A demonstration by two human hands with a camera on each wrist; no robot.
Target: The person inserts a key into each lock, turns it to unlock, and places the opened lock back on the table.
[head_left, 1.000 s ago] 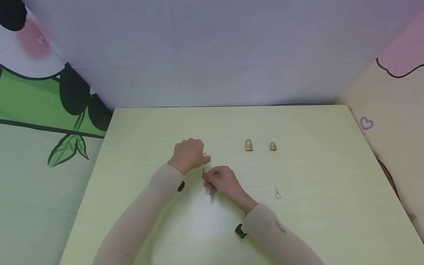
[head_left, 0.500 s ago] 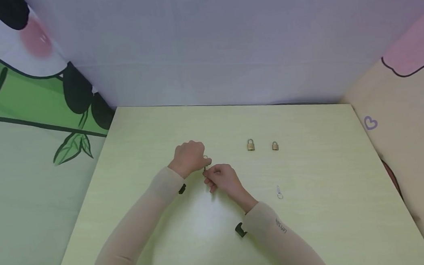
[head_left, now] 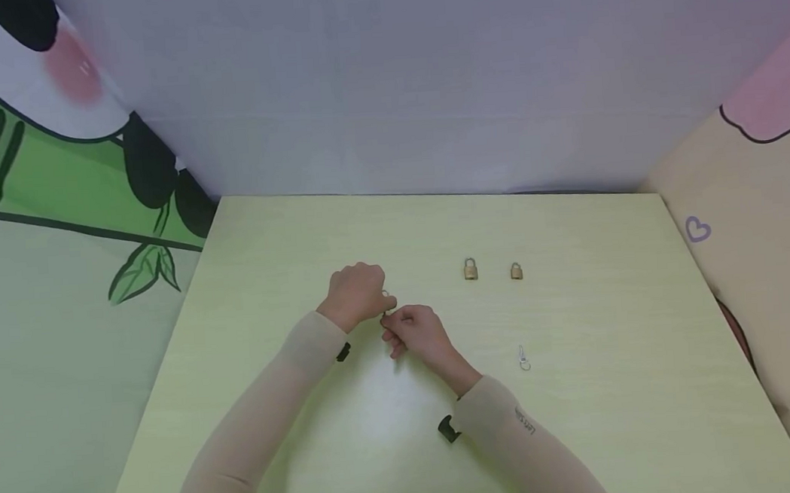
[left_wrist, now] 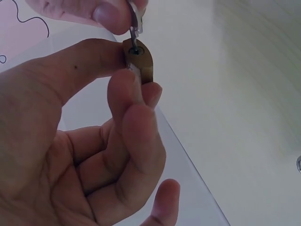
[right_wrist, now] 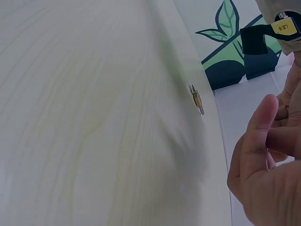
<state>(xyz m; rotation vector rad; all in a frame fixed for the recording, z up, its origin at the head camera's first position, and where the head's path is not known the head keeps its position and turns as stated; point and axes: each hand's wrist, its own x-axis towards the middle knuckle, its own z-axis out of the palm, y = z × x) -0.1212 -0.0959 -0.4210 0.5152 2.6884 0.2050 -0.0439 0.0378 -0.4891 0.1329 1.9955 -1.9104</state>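
My left hand (head_left: 369, 297) pinches a small brass padlock (left_wrist: 140, 60) between thumb and fingertips, keyhole end turned toward the left wrist camera. My right hand (head_left: 400, 327) pinches a silver key (left_wrist: 134, 27), and the key's tip sits in the padlock's keyhole. In the head view the two hands meet above the middle of the pale green table (head_left: 286, 245), and the held padlock is mostly hidden by the fingers. The right wrist view shows only my curled right hand (right_wrist: 265, 160).
Two more small brass padlocks (head_left: 470, 270) (head_left: 516, 271) stand side by side right of the hands; one padlock (right_wrist: 196, 98) shows in the right wrist view. A loose silver key (head_left: 523, 358) lies near my right forearm. Printed cloth walls enclose the table.
My right hand has moved up and left with the key until it meets the padlock in my left hand. The left hand has barely moved.
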